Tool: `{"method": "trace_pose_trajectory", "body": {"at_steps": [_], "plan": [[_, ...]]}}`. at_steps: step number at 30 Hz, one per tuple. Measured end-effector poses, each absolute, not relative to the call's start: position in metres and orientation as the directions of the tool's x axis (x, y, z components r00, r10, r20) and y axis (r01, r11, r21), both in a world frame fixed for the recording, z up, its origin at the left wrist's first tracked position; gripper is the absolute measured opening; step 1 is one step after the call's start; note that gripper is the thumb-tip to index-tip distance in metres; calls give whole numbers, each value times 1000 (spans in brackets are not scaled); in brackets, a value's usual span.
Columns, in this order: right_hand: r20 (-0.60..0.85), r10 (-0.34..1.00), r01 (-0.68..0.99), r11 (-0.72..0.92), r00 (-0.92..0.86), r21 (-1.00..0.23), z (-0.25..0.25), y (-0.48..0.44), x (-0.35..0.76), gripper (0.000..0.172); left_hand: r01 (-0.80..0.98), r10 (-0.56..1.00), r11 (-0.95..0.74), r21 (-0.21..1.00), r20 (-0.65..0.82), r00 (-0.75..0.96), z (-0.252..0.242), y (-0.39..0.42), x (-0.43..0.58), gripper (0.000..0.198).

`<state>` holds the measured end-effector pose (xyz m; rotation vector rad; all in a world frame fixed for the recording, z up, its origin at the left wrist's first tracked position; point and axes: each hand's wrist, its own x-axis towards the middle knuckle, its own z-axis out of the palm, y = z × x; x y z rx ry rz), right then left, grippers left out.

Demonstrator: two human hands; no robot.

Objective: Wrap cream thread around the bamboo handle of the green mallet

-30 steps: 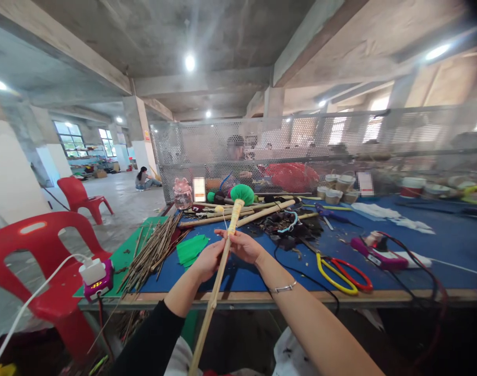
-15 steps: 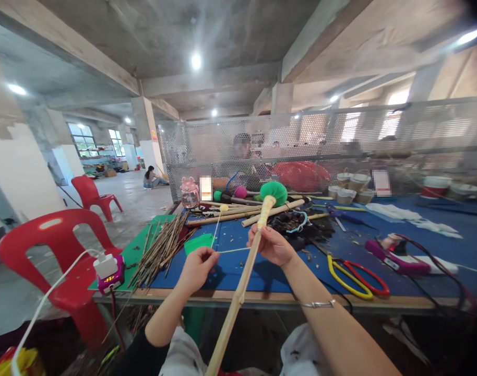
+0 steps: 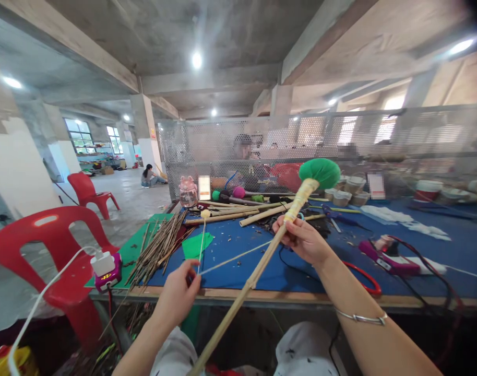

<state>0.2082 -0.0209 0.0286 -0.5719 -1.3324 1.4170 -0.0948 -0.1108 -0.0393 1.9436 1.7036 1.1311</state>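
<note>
Jointed bamboo stick [image 3: 252, 282] is pinched by right fingers [image 3: 288, 230], thin string [image 3: 235, 258] by left fingers [image 3: 190, 266].

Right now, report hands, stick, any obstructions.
Left hand holding string taut. Right hand gripping stick, green head uppermost. Red handle loop off to right, clear of stick.

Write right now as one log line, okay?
Left hand: at bend in string; right hand: gripping bamboo stick; green rounded head: atop stick
</note>
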Motion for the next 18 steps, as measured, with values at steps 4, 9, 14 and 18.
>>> {"method": "trace_pose_trajectory", "body": {"at_steps": [4, 9, 14, 18], "plan": [[294, 899, -313, 191, -325, -930, 37, -24, 203, 25, 602, 974, -222, 767, 150, 169, -40, -141, -94, 18], [302, 905, -313, 206, -299, -927, 35, -26, 200, 24, 166, 907, -134, 977, 53, 417, -38, -134, -101, 33], [212, 926, -252, 135, -312, -958, 19, -23, 195, 27, 472, 940, -153, 868, 276, -203, 7, -37, -84, 50], [164, 940, -205, 105, -299, -973, 1, -34, 187, 30, 776, 862, 138, 615, 311, -401, 46, 60, -85, 43]]}}
